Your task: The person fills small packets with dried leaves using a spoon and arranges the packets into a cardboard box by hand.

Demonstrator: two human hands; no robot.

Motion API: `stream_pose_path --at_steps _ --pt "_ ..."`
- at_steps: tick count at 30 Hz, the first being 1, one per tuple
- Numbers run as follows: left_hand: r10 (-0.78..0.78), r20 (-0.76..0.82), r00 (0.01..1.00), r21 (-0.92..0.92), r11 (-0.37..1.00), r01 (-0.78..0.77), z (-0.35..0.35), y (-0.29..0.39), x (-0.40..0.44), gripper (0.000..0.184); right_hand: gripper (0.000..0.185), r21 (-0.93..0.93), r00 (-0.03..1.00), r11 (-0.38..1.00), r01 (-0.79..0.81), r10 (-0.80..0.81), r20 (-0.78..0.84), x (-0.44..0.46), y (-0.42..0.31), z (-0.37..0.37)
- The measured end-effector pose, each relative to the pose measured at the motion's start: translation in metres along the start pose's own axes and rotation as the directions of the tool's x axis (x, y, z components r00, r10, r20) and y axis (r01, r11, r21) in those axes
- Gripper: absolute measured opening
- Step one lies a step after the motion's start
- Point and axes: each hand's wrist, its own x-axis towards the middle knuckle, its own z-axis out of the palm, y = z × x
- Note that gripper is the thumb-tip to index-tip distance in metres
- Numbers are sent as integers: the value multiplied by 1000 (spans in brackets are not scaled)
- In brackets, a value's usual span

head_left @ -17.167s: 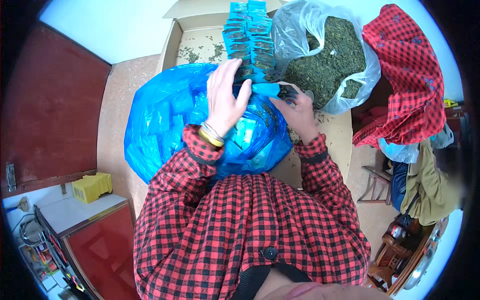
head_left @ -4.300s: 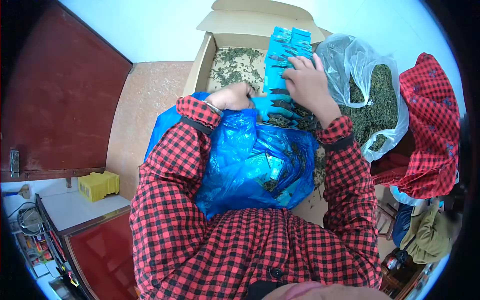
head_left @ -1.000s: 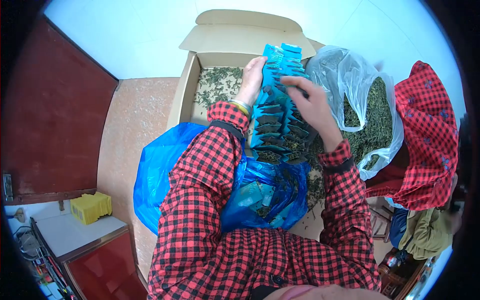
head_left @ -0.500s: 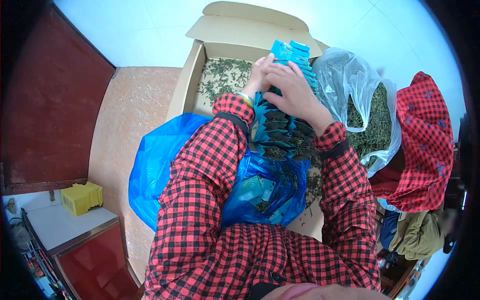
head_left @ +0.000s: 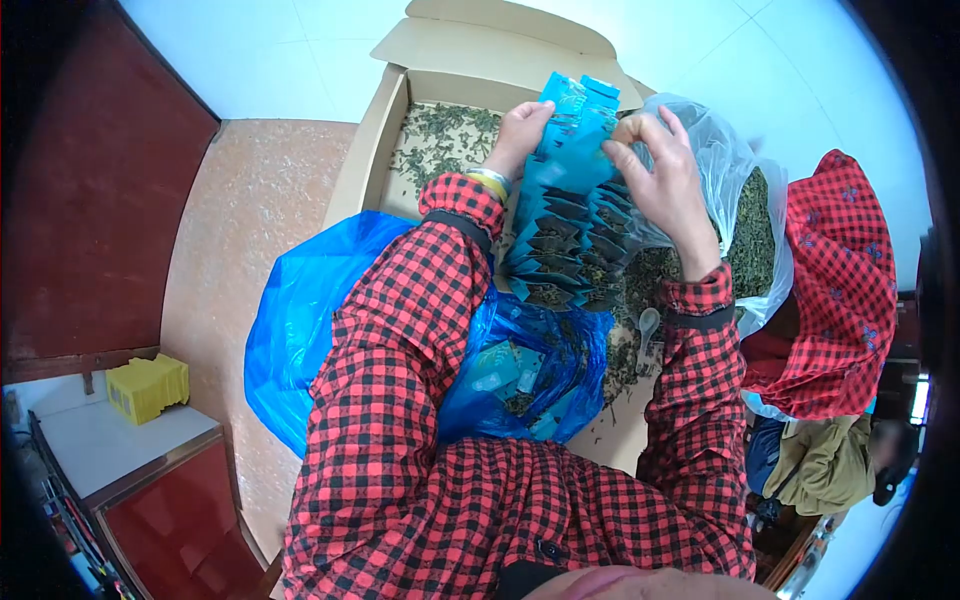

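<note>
Two rows of blue packets, several of them open and filled with dark leaves, stand in a cardboard box. My left hand is closed on the left edge of a blue packet near the far end. Opposite it, my right hand pinches the right side of the packets between thumb and forefinger. A blue plastic bag with more packets inside lies below the rows, partly under my left sleeve. To the right, a clear plastic bag holds loose leaves.
A pale spoon lies among scattered leaves by my right sleeve. Red checked cloth hangs at the right, above a khaki garment. At the left are a yellow object on a white-topped cabinet and a dark red door.
Half a second ago my hands were together over the packets. My right hand has moved right, away from my left hand. The spoon has come into view, and more flat blue packet surface shows.
</note>
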Motion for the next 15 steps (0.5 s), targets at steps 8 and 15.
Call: stream_pose_path --at_steps 8,15 --pt "-5 12 1000 -90 996 6 6 3 -9 28 7 -37 988 999 4 1 155 -19 -4 30" --pt "110 -160 981 59 993 -102 5 -22 8 26 21 128 982 980 -153 165 -93 -11 21 36"
